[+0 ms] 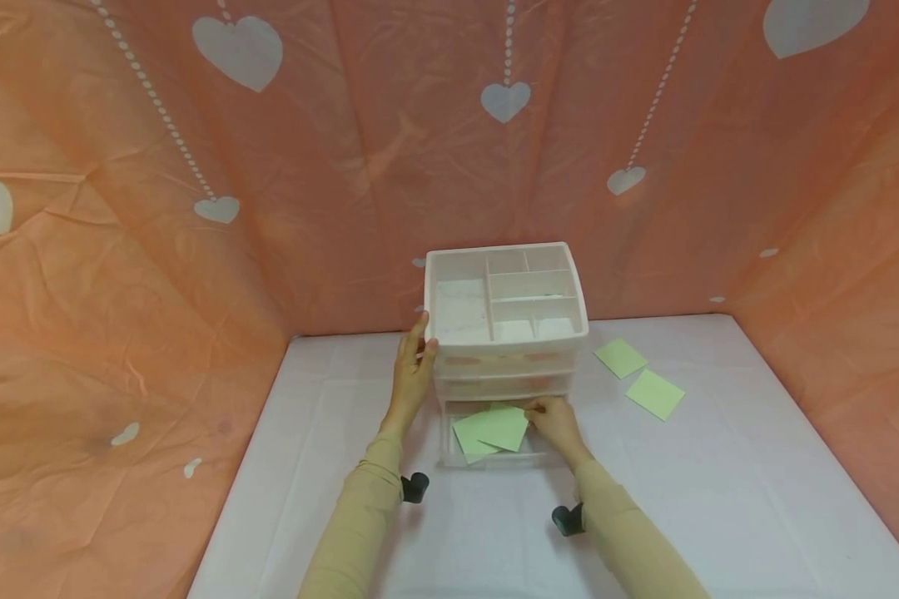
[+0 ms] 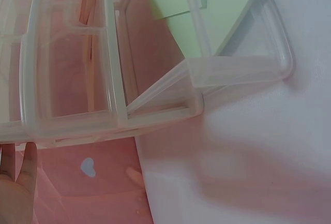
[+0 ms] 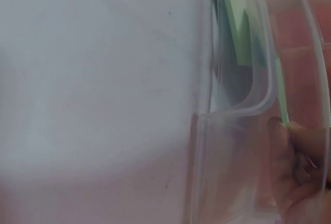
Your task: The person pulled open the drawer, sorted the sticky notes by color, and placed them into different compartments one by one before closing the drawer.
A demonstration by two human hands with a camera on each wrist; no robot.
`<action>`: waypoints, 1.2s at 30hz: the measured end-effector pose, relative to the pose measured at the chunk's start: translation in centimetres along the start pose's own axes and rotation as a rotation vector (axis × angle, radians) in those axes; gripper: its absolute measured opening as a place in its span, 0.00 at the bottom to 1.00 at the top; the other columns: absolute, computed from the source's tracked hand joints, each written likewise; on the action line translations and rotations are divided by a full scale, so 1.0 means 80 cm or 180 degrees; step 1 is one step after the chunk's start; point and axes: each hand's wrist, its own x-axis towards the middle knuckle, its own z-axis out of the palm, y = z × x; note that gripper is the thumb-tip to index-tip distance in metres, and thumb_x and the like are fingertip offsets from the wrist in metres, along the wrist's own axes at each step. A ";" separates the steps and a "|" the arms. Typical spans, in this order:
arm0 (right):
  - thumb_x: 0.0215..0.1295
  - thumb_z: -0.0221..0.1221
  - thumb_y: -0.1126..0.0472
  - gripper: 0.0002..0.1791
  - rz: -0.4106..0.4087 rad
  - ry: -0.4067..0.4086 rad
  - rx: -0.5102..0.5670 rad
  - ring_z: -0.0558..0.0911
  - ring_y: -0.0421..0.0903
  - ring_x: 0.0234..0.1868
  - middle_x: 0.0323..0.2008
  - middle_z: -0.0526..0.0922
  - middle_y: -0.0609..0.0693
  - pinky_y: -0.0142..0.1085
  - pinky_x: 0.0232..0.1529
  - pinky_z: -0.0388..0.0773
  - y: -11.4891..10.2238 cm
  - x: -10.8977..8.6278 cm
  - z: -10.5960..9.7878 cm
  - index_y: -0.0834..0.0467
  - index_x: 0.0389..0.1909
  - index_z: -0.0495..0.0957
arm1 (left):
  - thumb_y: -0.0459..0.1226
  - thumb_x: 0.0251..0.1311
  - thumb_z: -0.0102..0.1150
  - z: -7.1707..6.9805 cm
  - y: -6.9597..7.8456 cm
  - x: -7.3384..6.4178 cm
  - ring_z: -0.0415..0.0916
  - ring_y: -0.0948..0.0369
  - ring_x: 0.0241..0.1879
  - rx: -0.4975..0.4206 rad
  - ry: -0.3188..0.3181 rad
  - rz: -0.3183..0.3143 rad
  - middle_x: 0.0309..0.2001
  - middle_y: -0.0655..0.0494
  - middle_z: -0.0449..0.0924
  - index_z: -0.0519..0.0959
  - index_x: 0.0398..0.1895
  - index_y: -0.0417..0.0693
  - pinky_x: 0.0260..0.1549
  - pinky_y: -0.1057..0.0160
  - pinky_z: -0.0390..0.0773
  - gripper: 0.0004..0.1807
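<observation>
A white plastic drawer organizer [image 1: 505, 366] stands at the table's middle, its top split into compartments. Its bottom drawer [image 1: 487, 460], made of clear plastic, is pulled out. Several green sticky notes [image 1: 474, 433] lie inside that drawer, overlapping. My right hand [image 1: 558, 426] is at the drawer's right side and pinches a green sticky note [image 1: 506, 426] by its edge between thumb and finger. In the right wrist view this note [image 3: 282, 92] appears edge-on at the fingertips. My left hand [image 1: 410, 374] rests against the organizer's left side with its fingers extended.
Two green sticky notes or pads [image 1: 620, 358] lie on the white tabletop [image 1: 719, 466] right of the organizer. An orange curtain with white hearts [image 1: 389, 166] hangs behind and at both sides. Each wrist carries a black mount [image 1: 415, 487].
</observation>
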 end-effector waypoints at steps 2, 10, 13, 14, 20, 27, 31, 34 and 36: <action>0.53 0.60 0.68 0.05 -0.0010 0.0009 -0.0062 0.77 0.42 0.23 0.23 0.83 0.57 0.32 0.27 0.74 0.001 0.000 0.001 0.67 0.29 0.82 | 0.29 0.67 0.45 0.000 0.000 0.000 0.63 0.51 0.44 0.0018 0.0001 -0.0007 0.46 0.33 0.65 0.60 0.66 0.39 0.50 0.46 0.72 0.24; 0.51 0.61 0.67 0.07 0.0021 -0.0015 -0.0469 0.80 0.50 0.29 0.27 0.84 0.58 0.40 0.34 0.76 0.002 0.000 0.003 0.67 0.29 0.82 | 0.28 0.66 0.46 0.000 0.001 0.001 0.64 0.47 0.44 0.0004 0.0024 0.0013 0.48 0.31 0.65 0.60 0.65 0.38 0.50 0.44 0.72 0.24; 0.52 0.60 0.67 0.07 0.0050 -0.0025 -0.0503 0.80 0.49 0.28 0.27 0.84 0.59 0.40 0.34 0.76 0.001 -0.001 0.003 0.68 0.29 0.81 | 0.28 0.66 0.46 0.000 0.001 0.001 0.65 0.46 0.45 -0.0007 0.0026 -0.0017 0.48 0.30 0.65 0.60 0.66 0.38 0.50 0.44 0.72 0.24; 0.52 0.60 0.67 0.07 0.0064 -0.0015 -0.0505 0.80 0.49 0.28 0.27 0.84 0.59 0.40 0.33 0.76 0.000 -0.001 0.003 0.68 0.30 0.81 | 0.29 0.66 0.45 0.000 0.001 0.001 0.64 0.46 0.45 -0.0004 0.0020 -0.0029 0.49 0.30 0.65 0.60 0.66 0.38 0.50 0.44 0.72 0.24; 0.53 0.60 0.67 0.06 0.0084 0.0049 -0.0488 0.79 0.48 0.26 0.26 0.83 0.58 0.37 0.30 0.76 -0.005 -0.005 0.003 0.67 0.29 0.80 | 0.29 0.67 0.45 0.000 0.001 0.001 0.65 0.45 0.45 0.0011 0.0010 -0.0029 0.48 0.31 0.65 0.60 0.66 0.39 0.50 0.44 0.72 0.24; 0.50 0.62 0.66 0.04 -0.0050 0.0110 -0.0671 0.77 0.47 0.25 0.24 0.83 0.55 0.38 0.30 0.75 -0.005 -0.010 0.004 0.64 0.25 0.80 | 0.29 0.67 0.45 0.002 -0.001 0.001 0.64 0.47 0.45 0.0012 -0.0014 -0.0053 0.48 0.31 0.65 0.59 0.66 0.39 0.50 0.45 0.72 0.24; 0.52 0.62 0.66 0.05 -0.0152 0.0142 -0.0786 0.79 0.49 0.26 0.25 0.84 0.56 0.42 0.32 0.77 -0.007 -0.013 0.003 0.65 0.26 0.81 | 0.30 0.68 0.45 0.001 -0.002 0.001 0.64 0.46 0.45 0.0013 -0.0029 -0.0068 0.48 0.32 0.65 0.59 0.67 0.41 0.51 0.44 0.71 0.25; 0.54 0.61 0.65 0.07 -0.0149 0.0147 -0.0795 0.81 0.52 0.29 0.29 0.85 0.59 0.45 0.35 0.78 -0.009 -0.013 0.000 0.66 0.29 0.82 | 0.30 0.67 0.45 0.001 -0.002 0.002 0.64 0.48 0.44 0.0015 -0.0011 -0.0054 0.47 0.33 0.65 0.59 0.67 0.40 0.50 0.45 0.72 0.24; 0.55 0.61 0.64 0.08 -0.0132 0.0135 -0.0761 0.81 0.52 0.31 0.31 0.85 0.59 0.46 0.36 0.78 -0.010 -0.013 -0.002 0.66 0.32 0.82 | 0.30 0.68 0.45 0.000 -0.003 0.002 0.64 0.50 0.44 0.0014 -0.0011 -0.0050 0.45 0.33 0.64 0.59 0.67 0.40 0.50 0.45 0.72 0.24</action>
